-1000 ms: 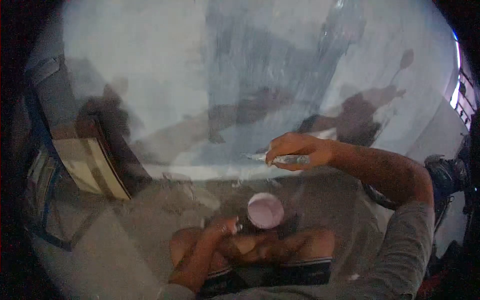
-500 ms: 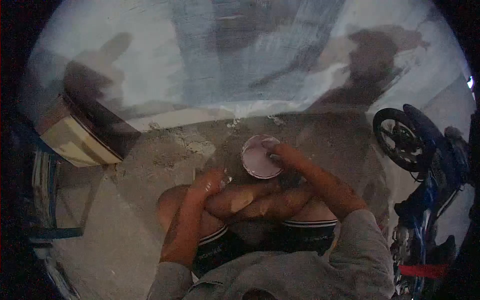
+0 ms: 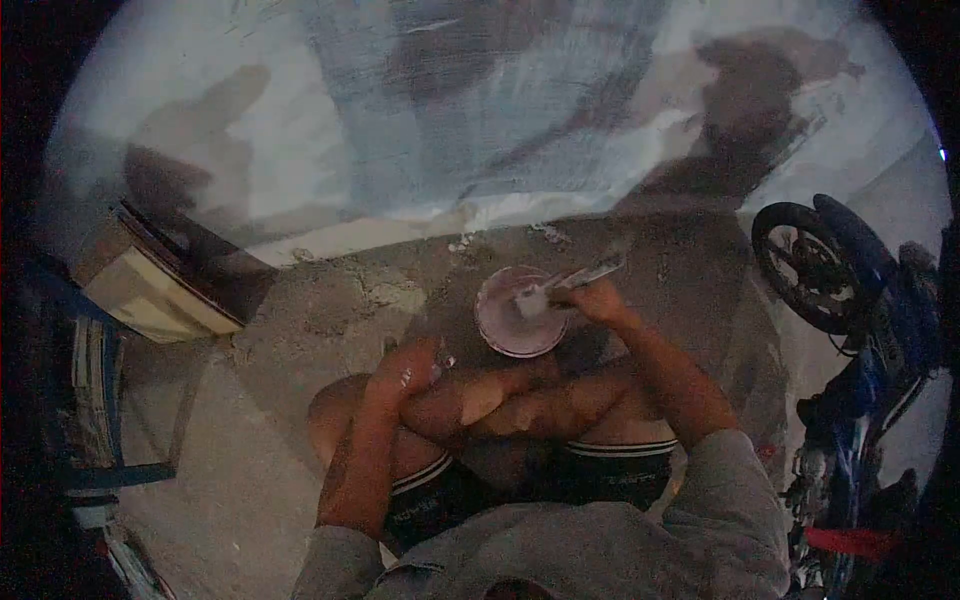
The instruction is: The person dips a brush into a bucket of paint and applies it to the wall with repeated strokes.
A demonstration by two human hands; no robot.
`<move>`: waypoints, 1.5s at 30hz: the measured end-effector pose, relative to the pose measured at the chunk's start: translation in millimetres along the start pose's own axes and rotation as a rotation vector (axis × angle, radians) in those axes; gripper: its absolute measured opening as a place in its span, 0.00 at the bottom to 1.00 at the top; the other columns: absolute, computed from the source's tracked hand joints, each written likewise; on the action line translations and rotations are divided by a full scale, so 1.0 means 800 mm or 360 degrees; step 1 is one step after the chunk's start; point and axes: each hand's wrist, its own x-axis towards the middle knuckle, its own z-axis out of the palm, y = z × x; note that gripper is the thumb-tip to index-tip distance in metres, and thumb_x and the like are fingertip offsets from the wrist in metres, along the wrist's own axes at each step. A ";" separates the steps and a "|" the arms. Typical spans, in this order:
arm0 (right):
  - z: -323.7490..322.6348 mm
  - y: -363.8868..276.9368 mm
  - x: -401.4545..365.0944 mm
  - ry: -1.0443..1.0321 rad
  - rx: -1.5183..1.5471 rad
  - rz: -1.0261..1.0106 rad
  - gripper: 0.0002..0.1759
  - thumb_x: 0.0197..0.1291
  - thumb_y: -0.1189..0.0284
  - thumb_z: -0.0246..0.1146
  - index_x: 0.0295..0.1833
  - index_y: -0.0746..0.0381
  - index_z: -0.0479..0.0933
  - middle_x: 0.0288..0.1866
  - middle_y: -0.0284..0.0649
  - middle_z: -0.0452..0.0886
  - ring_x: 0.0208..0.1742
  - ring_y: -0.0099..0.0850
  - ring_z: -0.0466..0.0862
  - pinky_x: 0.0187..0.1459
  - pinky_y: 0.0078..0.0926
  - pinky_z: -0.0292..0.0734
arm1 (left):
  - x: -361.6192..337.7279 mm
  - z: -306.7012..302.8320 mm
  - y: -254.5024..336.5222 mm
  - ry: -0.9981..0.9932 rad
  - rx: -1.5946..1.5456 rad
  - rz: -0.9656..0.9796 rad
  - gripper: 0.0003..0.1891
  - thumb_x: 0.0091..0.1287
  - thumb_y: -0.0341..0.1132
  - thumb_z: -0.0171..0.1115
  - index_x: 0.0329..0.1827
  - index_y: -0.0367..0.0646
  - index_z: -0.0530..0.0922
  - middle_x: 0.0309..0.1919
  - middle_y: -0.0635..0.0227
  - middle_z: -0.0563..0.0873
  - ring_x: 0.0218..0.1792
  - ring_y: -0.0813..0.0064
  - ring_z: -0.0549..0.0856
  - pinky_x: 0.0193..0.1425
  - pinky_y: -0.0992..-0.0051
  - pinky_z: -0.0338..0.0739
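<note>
My right hand [image 3: 593,300] grips a pale-handled paintbrush [image 3: 531,302], its head over the inside of a round paint tub [image 3: 524,347]. Pale, pinkish-white paint coats what shows of the tub's inside. The brush handle sticks out beyond my fingers to the upper right. Near my bent knee, my left hand [image 3: 415,366] is closed, its fingers curled in, with white specks on the skin. Whatever it may hold is too dark and small to make out.
A wall [image 3: 470,130] with streaky bluish-white paint rises ahead. At the left stands a tilted, box-like cream and brown object [image 3: 165,290]. A motorcycle [image 3: 860,330] stands at the right. White splatters [image 3: 460,243] dot the floor near the wall's base.
My right hand has moved slightly right and turned, bringing the brush and its handle into clear sight above the tub. The left hand stays by the knee. The view has shifted a little.
</note>
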 end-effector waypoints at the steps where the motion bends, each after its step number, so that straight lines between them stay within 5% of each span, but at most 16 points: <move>1: -0.007 0.000 -0.005 0.0089 0.0291 -0.0012 0.22 0.52 0.61 0.65 0.47 0.65 0.76 0.43 0.45 0.81 0.43 0.36 0.81 0.45 0.34 0.77 | 0.004 0.005 -0.006 0.0042 0.0038 0.0008 0.24 0.63 0.45 0.53 0.58 0.39 0.69 0.51 0.49 0.77 0.53 0.52 0.77 0.57 0.58 0.69; 2: -0.013 -0.001 -0.010 0.0176 0.0583 -0.0025 0.27 0.51 0.53 0.66 0.47 0.64 0.77 0.43 0.45 0.81 0.43 0.34 0.81 0.43 0.33 0.77 | 0.007 0.011 -0.010 0.0083 0.0076 0.0013 0.24 0.63 0.46 0.53 0.57 0.38 0.70 0.51 0.49 0.77 0.53 0.52 0.77 0.58 0.59 0.69; 5: -0.032 -0.001 -0.020 0.0275 0.0943 0.0155 0.23 0.53 0.57 0.65 0.47 0.64 0.77 0.42 0.43 0.81 0.42 0.31 0.80 0.43 0.31 0.76 | -0.006 0.007 -0.001 0.0230 -0.0086 0.0070 0.23 0.63 0.47 0.53 0.54 0.37 0.72 0.50 0.49 0.78 0.51 0.51 0.77 0.57 0.58 0.69; 8: -0.039 0.003 -0.031 0.0570 0.0809 0.0188 0.20 0.56 0.60 0.63 0.49 0.64 0.76 0.44 0.42 0.81 0.43 0.31 0.80 0.44 0.30 0.77 | 0.011 0.018 -0.015 0.0182 0.0096 0.0159 0.24 0.64 0.47 0.52 0.55 0.38 0.71 0.51 0.49 0.77 0.52 0.51 0.76 0.58 0.59 0.68; 11: -0.056 0.012 -0.041 0.0406 0.0420 0.0056 0.20 0.58 0.61 0.61 0.51 0.63 0.75 0.46 0.41 0.80 0.45 0.32 0.80 0.45 0.30 0.77 | -0.008 -0.005 0.001 0.0048 0.0048 0.0110 0.24 0.64 0.46 0.51 0.56 0.38 0.71 0.52 0.49 0.77 0.53 0.51 0.76 0.57 0.60 0.69; 18: -0.077 0.045 -0.060 0.0446 0.0935 0.0090 0.14 0.56 0.71 0.63 0.44 0.69 0.75 0.42 0.45 0.80 0.41 0.35 0.82 0.44 0.36 0.80 | -0.014 0.001 0.006 0.0122 0.0081 0.0109 0.21 0.63 0.42 0.53 0.55 0.37 0.71 0.51 0.50 0.77 0.52 0.52 0.77 0.56 0.61 0.70; 21: -0.092 0.056 -0.059 0.0475 0.0306 -0.0096 0.15 0.55 0.73 0.64 0.44 0.71 0.74 0.42 0.46 0.80 0.42 0.35 0.82 0.42 0.36 0.81 | 0.005 0.015 -0.013 0.0129 0.0006 0.0129 0.20 0.62 0.41 0.54 0.54 0.38 0.71 0.49 0.51 0.79 0.50 0.53 0.78 0.55 0.61 0.71; 23: -0.109 0.015 -0.074 0.0399 0.0559 0.0224 0.19 0.57 0.64 0.62 0.52 0.63 0.75 0.44 0.43 0.80 0.42 0.31 0.82 0.43 0.29 0.79 | 0.010 0.024 -0.020 0.0228 -0.0086 0.0124 0.20 0.62 0.41 0.55 0.53 0.39 0.71 0.46 0.52 0.80 0.48 0.54 0.79 0.54 0.60 0.71; 30: -0.124 -0.024 -0.077 0.0774 0.0782 -0.0014 0.21 0.53 0.69 0.66 0.52 0.62 0.75 0.41 0.43 0.82 0.40 0.30 0.82 0.41 0.27 0.78 | 0.023 0.034 -0.035 0.0374 -0.0134 0.0295 0.20 0.59 0.34 0.59 0.54 0.39 0.70 0.44 0.54 0.81 0.47 0.55 0.80 0.50 0.62 0.73; 33: -0.129 -0.048 -0.081 0.0886 0.0334 -0.0054 0.20 0.54 0.69 0.65 0.53 0.61 0.74 0.42 0.42 0.82 0.41 0.28 0.82 0.43 0.27 0.77 | 0.015 0.026 -0.025 0.0362 0.0141 0.0195 0.22 0.58 0.36 0.60 0.56 0.41 0.70 0.46 0.53 0.80 0.48 0.54 0.79 0.50 0.63 0.74; 36: -0.144 -0.048 -0.064 0.0796 -0.0155 -0.0544 0.20 0.54 0.67 0.64 0.53 0.60 0.75 0.43 0.42 0.82 0.43 0.32 0.82 0.47 0.30 0.76 | 0.004 0.015 -0.018 0.0229 0.0059 0.0226 0.24 0.60 0.42 0.59 0.57 0.41 0.69 0.47 0.53 0.80 0.49 0.53 0.79 0.51 0.62 0.73; 38: -0.179 -0.068 -0.050 0.0426 -0.0743 -0.1124 0.21 0.52 0.67 0.63 0.52 0.61 0.75 0.47 0.43 0.81 0.45 0.38 0.81 0.49 0.32 0.75 | -0.006 0.005 0.002 0.0188 -0.0130 -0.0003 0.24 0.58 0.47 0.57 0.53 0.40 0.71 0.48 0.48 0.79 0.49 0.48 0.78 0.54 0.58 0.71; 41: -0.235 -0.142 -0.053 0.0449 -0.1236 -0.1283 0.18 0.55 0.71 0.61 0.53 0.58 0.76 0.49 0.42 0.80 0.50 0.41 0.78 0.51 0.34 0.73 | 0.011 0.023 -0.012 0.0347 -0.0073 -0.0003 0.25 0.59 0.49 0.57 0.52 0.40 0.72 0.48 0.47 0.79 0.49 0.48 0.78 0.54 0.58 0.72; 43: -0.288 -0.163 -0.029 0.0441 -0.1589 -0.0879 0.17 0.58 0.69 0.57 0.53 0.57 0.75 0.50 0.40 0.79 0.54 0.38 0.76 0.54 0.34 0.71 | 0.021 0.024 -0.022 0.0273 -0.0038 0.0027 0.25 0.60 0.50 0.56 0.53 0.39 0.72 0.48 0.48 0.79 0.50 0.50 0.78 0.54 0.59 0.71; 44: -0.316 -0.185 -0.029 0.0433 -0.1143 -0.1184 0.17 0.58 0.70 0.57 0.54 0.56 0.75 0.49 0.39 0.80 0.52 0.37 0.77 0.51 0.33 0.73 | 0.023 0.024 -0.026 0.0187 -0.0003 0.0053 0.26 0.61 0.51 0.55 0.54 0.39 0.72 0.49 0.49 0.79 0.50 0.52 0.78 0.54 0.60 0.71; 45: -0.351 -0.200 -0.020 0.0585 -0.1232 -0.1301 0.17 0.59 0.71 0.56 0.55 0.54 0.74 0.49 0.39 0.79 0.50 0.36 0.78 0.49 0.32 0.75 | 0.025 0.026 -0.028 0.0191 -0.0003 0.0052 0.26 0.61 0.51 0.55 0.54 0.39 0.72 0.49 0.49 0.79 0.50 0.52 0.78 0.54 0.60 0.71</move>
